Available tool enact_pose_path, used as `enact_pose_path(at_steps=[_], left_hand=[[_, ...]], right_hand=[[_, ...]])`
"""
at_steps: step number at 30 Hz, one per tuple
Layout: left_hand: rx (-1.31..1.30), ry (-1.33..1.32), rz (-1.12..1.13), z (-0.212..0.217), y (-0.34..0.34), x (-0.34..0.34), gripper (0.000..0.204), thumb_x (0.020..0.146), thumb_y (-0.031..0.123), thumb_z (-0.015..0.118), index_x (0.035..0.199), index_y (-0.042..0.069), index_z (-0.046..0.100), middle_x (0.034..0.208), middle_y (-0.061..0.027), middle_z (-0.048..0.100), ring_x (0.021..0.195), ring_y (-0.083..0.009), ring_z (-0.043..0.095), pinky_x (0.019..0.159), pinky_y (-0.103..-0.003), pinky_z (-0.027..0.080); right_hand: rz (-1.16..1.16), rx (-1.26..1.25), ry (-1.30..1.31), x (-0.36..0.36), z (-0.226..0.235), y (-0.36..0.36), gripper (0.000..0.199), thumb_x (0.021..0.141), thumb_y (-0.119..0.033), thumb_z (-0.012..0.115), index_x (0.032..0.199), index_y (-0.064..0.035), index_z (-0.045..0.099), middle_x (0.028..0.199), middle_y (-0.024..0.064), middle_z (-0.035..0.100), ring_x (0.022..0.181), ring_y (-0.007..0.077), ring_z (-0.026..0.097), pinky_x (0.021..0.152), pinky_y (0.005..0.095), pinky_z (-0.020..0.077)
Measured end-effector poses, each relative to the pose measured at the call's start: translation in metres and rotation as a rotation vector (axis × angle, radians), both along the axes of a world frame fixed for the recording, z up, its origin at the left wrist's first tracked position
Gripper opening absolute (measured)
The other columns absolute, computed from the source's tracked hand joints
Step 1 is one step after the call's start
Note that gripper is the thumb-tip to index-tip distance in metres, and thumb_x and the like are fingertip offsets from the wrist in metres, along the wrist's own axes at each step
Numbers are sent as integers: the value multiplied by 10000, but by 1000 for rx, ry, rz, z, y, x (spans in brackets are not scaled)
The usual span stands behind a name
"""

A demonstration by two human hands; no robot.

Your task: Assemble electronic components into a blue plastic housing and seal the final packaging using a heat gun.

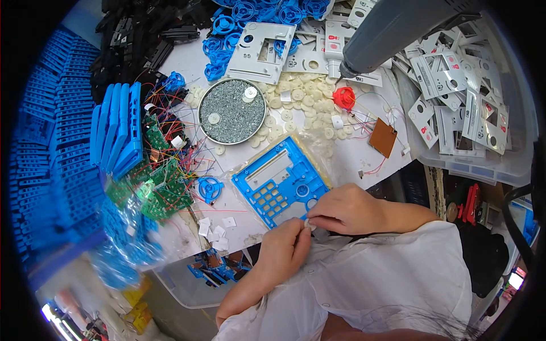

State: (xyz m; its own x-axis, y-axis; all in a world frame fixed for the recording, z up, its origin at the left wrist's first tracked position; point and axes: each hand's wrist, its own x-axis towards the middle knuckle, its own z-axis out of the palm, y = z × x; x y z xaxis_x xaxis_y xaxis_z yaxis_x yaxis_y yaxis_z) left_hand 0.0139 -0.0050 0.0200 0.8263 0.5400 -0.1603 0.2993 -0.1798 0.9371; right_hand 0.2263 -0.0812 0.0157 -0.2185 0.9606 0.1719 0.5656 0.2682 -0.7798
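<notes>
My left hand [283, 250] and my right hand [351, 209] meet at the near edge of a blue plastic casing [245, 193]. The fingers of both are pinched around a small whitish piece [309, 225], partly hidden by the fingertips; its kind is hard to make out. The casing lies tilted on the table, with a grid of square holes, a long slot and a round opening. Beyond it stands a round metal dish [200, 118] full of small screws [233, 108], with a few white plastic discs [249, 92] on top.
Many pale discs [310, 102] lie scattered behind the casing. A grey power tool [392, 34] hangs overhead at the right. Green circuit boards [165, 190] with wires and stacked blue casings [116, 131] fill the left. A clear bin [489, 167] holds white panels [443, 74].
</notes>
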Motion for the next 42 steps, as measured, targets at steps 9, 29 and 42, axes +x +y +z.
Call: enact_pose_path(at_steps=[9, 29, 42], left_hand=[[574, -55, 117, -6, 17, 6, 203, 841, 66, 720, 1038, 37, 678, 983, -148, 647, 875, -343, 626, 744, -414, 497], [775, 49, -69, -34, 19, 3, 458, 785, 155, 774, 1230, 117, 675, 1148, -94, 592, 1054, -307, 578, 889, -449, 426], [1075, 138, -298, -28, 25, 7, 433, 841, 222, 721, 1240, 62, 670, 1346, -57, 581, 1130, -237, 557, 960, -460, 406]], right_hand=[[-144, 55, -266, 10, -1, 17, 166, 838, -151, 750, 808, -91, 598, 698, 45, 597, 628, 267, 626, 516, 397, 480], [-343, 219, -312, -11, -37, 18, 210, 761, -93, 777, 746, -86, 567, 657, 65, 566, 554, 257, 579, 489, 361, 464], [-327, 20, -226, 5, -18, 13, 125, 786, -110, 777, 822, -98, 658, 701, 58, 602, 603, 263, 605, 534, 384, 481]])
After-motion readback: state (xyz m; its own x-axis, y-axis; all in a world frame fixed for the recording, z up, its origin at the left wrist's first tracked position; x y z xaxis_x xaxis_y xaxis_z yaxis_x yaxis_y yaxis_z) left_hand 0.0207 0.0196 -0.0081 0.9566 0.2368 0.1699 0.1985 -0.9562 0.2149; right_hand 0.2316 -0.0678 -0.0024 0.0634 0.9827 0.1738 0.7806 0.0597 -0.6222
